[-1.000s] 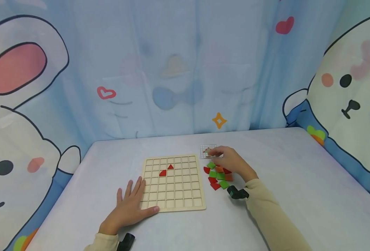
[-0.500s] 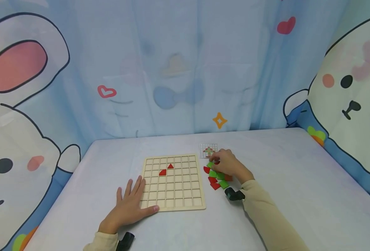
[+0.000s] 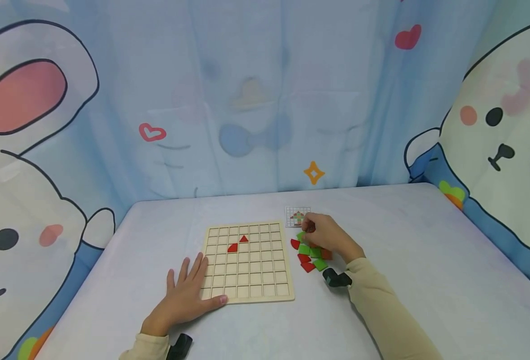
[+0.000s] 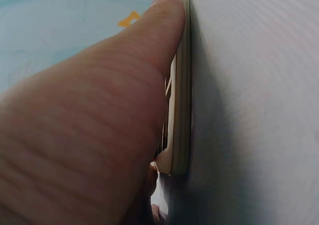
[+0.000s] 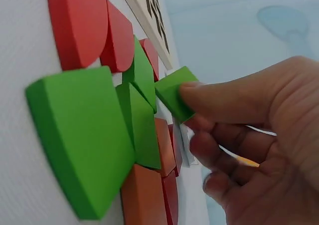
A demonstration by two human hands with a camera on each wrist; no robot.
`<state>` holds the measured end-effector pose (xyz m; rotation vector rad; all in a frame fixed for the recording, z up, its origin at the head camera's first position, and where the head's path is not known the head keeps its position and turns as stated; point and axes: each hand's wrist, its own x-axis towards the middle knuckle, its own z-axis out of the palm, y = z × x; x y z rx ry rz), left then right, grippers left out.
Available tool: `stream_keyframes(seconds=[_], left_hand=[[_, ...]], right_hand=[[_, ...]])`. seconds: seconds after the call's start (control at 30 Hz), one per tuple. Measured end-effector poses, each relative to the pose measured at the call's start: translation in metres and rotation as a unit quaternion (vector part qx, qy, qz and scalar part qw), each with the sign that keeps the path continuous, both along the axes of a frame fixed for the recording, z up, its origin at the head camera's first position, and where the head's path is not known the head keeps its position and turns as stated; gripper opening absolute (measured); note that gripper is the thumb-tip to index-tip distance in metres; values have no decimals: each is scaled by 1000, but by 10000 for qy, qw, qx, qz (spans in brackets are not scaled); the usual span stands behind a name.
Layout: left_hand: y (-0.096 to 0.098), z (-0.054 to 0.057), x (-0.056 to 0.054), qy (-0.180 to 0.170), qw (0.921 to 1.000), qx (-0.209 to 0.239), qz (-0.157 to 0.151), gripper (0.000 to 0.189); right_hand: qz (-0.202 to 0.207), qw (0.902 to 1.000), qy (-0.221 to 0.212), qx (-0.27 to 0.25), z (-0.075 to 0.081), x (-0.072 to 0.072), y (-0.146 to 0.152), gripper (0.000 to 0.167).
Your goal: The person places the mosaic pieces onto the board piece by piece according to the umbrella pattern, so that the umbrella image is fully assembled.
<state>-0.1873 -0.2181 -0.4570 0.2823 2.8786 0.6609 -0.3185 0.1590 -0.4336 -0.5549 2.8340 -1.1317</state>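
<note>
My left hand lies spread at the lower left corner of the wooden grid board, its thumb on the front edge. In the left wrist view the thumb rests along the rim of the board. Two red pieces sit in the grid, a triangle and a piece with one rounded corner. Right of the board, my right hand is over the pile of blocks. In the right wrist view it pinches a green square block at the pile's far end, thumb on its face.
Loose blocks lie close together: green ones, red ones and orange ones. Behind the pile is a pattern card, partly covered by the right hand. A printed blue curtain hangs beyond the white table.
The right hand has drawn back slightly from over the card to the far end of the pile, uncovering more of the card. The left hand and board stay put.
</note>
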Motion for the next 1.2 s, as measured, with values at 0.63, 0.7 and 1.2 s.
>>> stream_keyframes(seconds=[0.63, 0.7, 1.2], left_hand=[[0, -1, 0, 3, 9999, 112, -33, 123], [-1, 0, 0, 36, 9999, 96, -24, 123], [-1, -3, -1, 3, 9999, 121, -19, 122]], right_hand=[[-236, 9802, -414, -1924, 2, 5, -23, 13], [-213, 9739, -605, -2176, 3, 6, -30, 13], [495, 9603, -987, -2560, 4, 8, -84, 8]])
